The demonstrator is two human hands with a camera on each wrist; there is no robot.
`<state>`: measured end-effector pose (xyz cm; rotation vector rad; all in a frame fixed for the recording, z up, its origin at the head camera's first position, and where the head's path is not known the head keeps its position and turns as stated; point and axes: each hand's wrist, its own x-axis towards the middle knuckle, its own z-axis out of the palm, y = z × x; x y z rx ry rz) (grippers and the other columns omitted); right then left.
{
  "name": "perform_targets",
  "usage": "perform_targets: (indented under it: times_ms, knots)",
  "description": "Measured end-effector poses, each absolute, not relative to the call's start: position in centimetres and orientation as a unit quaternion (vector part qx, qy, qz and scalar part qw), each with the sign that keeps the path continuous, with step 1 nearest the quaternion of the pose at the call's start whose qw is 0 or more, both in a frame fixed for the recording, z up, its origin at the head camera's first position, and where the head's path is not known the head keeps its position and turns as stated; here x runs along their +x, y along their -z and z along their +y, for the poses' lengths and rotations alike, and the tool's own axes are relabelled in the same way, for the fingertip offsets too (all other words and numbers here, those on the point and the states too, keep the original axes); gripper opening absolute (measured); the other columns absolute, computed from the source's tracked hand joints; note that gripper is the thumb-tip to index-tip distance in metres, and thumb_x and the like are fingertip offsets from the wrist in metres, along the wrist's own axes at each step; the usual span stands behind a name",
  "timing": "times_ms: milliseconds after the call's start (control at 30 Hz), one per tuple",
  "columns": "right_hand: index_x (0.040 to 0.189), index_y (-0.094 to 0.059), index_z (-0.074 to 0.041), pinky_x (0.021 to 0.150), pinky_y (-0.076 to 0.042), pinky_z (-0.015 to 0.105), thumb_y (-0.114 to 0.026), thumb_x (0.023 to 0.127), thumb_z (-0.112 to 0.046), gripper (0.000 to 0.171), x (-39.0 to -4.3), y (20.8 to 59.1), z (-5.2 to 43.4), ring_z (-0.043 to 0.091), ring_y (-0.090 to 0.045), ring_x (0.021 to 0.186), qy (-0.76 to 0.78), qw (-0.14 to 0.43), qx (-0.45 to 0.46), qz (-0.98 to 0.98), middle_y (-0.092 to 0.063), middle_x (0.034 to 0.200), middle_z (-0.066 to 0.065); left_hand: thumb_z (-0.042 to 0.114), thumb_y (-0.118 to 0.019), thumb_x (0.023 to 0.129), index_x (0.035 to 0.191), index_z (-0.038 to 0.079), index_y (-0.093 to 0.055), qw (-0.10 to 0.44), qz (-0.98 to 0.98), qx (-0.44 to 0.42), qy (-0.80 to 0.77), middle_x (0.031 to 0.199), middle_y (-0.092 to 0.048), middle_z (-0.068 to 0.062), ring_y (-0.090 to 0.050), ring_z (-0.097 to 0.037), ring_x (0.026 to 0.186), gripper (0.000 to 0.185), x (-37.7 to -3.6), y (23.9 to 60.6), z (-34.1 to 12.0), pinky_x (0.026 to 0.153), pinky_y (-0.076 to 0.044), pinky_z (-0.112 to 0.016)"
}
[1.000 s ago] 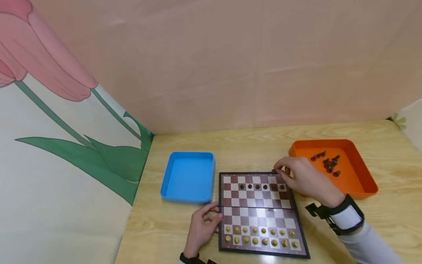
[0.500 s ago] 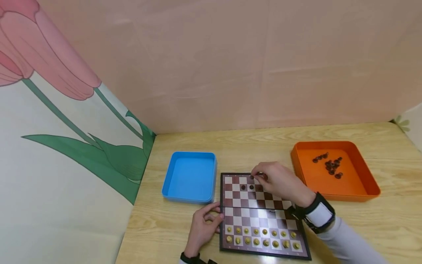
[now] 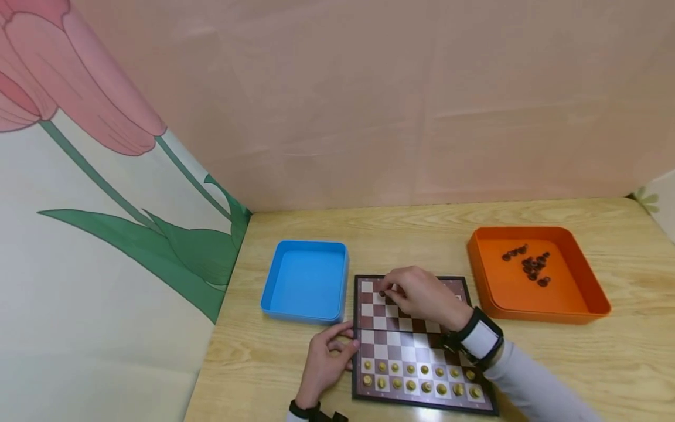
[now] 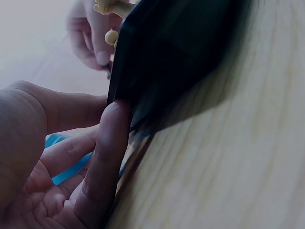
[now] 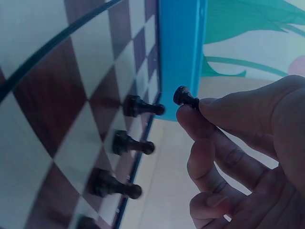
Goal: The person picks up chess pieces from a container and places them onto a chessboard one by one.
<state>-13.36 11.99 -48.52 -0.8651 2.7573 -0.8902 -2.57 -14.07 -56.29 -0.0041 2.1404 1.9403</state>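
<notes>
My right hand [image 3: 422, 296] is over the far left part of the chessboard [image 3: 381, 352]. Between thumb and index finger it pinches a dark pawn [image 5: 185, 97], tilted and apart from the squares in the right wrist view. Several dark pawns, one of them the nearest pawn [image 5: 138, 106], stand in a row beside it. My left hand [image 3: 323, 364] grips the board's left edge, thumb and fingertips at the rim; the left wrist view shows a fingertip against the board's dark side [image 4: 157, 62]. Two rows of gold chess pieces [image 3: 411, 385] stand on the near side.
An orange tray [image 3: 585, 278] at the right holds several loose dark chess pieces [image 3: 534, 265]. To the left of the board stands a blue tray [image 3: 304, 281]. Behind the wooden table [image 3: 411, 234] rises a pinkish cloth backdrop [image 3: 369, 117].
My right hand has moved left across the far side of the board, from its far right corner to the far left, carrying the dark pawn. The left hand keeps its place at the edge.
</notes>
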Motion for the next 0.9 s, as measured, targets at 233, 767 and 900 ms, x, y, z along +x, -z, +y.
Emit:
perform_targets:
  times_ms: [233,767,900]
  knots:
    - [0.107,-0.083,-0.017,0.07,-0.061,0.025,-0.077,0.097,-0.007,0.015,-13.6,49.7,11.6,0.003,-0.063,0.08,0.296,0.06,-0.283,0.91,-0.08,0.102,-0.002,0.014,-0.079,0.097,0.14,0.004,-0.068,0.128,0.741,-0.004,-0.66,0.118,-0.072,-0.018,-0.07,-0.008,0.07,0.045,-2.6,56.4,-14.1,0.057,-0.068,-0.03]
    - [0.101,-0.082,-0.019,0.067,-0.055,0.02,-0.078,0.095,-0.01,0.012,-14.2,50.8,11.4,0.002,-0.059,0.072,0.289,0.051,-0.304,0.906,-0.078,0.094,-0.005,0.015,-0.08,0.097,0.139,0.009,-0.07,0.134,0.75,-0.011,-0.648,0.116,-0.073,-0.012,-0.072,-0.012,0.073,0.043,-2.8,56.8,-13.9,0.058,-0.068,-0.032]
    - [0.099,-0.082,-0.019,0.065,-0.055,0.019,-0.079,0.095,-0.011,0.01,-14.2,50.6,11.2,0.002,-0.058,0.07,0.283,0.048,-0.305,0.908,-0.077,0.09,-0.006,0.015,-0.08,0.097,0.139,0.008,-0.07,0.131,0.749,-0.012,-0.649,0.116,-0.073,-0.013,-0.072,-0.012,0.073,0.044,-2.9,56.8,-14.0,0.057,-0.068,-0.031]
